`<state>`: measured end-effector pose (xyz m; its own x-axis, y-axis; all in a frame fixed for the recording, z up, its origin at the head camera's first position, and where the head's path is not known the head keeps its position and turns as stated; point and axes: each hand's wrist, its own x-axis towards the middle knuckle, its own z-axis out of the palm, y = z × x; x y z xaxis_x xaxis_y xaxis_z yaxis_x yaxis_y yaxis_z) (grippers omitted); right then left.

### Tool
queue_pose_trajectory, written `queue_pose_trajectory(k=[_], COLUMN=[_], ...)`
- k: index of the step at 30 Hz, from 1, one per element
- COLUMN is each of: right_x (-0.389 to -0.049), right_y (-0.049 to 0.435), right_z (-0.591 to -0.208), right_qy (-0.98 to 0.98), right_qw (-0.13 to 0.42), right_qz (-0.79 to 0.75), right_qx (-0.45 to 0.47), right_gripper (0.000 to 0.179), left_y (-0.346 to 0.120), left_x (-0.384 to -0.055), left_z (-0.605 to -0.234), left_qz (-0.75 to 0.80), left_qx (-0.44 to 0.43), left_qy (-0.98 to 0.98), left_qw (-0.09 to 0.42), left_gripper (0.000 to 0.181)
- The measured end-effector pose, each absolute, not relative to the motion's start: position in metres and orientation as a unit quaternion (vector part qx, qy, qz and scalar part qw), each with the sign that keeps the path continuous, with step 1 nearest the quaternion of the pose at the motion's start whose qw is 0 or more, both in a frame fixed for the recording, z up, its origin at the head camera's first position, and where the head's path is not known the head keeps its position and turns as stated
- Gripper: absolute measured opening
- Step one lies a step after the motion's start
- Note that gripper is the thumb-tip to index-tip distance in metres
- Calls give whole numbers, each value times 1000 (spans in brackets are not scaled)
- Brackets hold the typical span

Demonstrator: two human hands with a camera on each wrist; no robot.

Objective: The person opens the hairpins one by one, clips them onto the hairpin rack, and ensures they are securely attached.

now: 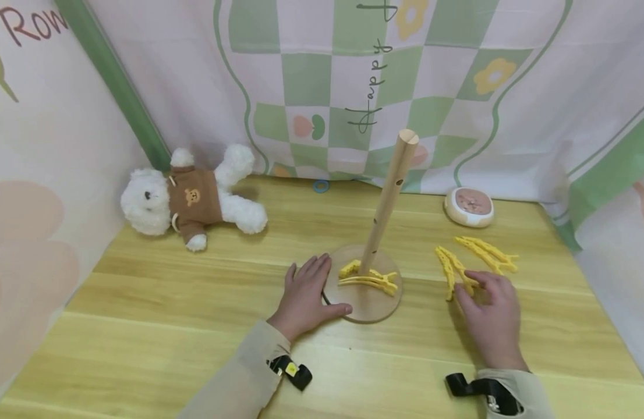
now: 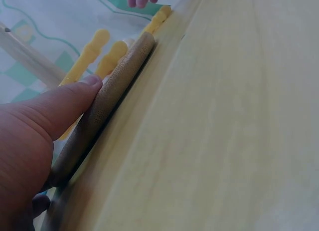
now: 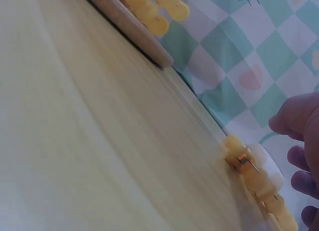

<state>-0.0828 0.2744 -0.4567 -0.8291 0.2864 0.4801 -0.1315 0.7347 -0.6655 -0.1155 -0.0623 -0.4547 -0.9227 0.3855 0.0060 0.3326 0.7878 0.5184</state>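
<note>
A pale wooden post (image 1: 389, 203) stands on a round wooden base (image 1: 369, 311). My left hand (image 1: 306, 305) lies at the left side of this base, fingers spread along its edge and thumb across the front rim. By the post's foot, yellow clip parts (image 1: 371, 281) lie on the disc. To the right, a long yellow spring clip (image 1: 448, 265) sits on the table. My right hand (image 1: 489, 311) is over its near end, thumb and fingers apart. In the right wrist view the clip (image 3: 256, 178) shows a copper-coloured spring, with a gap between it and my thumb (image 3: 294, 116).
Another yellow clip (image 1: 487, 254) lies just beyond the right hand. A white plush toy in a brown top (image 1: 196, 196) lies at the back left. Near the printed curtain (image 1: 306, 75) are a small blue ring (image 1: 321, 186) and a white rounded device (image 1: 469, 207).
</note>
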Motion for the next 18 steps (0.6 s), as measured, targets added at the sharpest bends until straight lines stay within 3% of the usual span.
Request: queue_pose_trajectory(k=[10, 18], right_x=[-79, -77], right_y=[303, 308], right_z=[-457, -452], right_qy=[-911, -920], right_qw=[188, 126], right_qz=[335, 334], right_qx=[-148, -160], right_gripper=[35, 51], left_y=[-62, -63], left_x=[-115, -116], left_z=[-456, -457], left_qz=[261, 266], left_qx=[191, 193], left_qy=[945, 943], left_qw=[46, 44], left_gripper=[109, 108])
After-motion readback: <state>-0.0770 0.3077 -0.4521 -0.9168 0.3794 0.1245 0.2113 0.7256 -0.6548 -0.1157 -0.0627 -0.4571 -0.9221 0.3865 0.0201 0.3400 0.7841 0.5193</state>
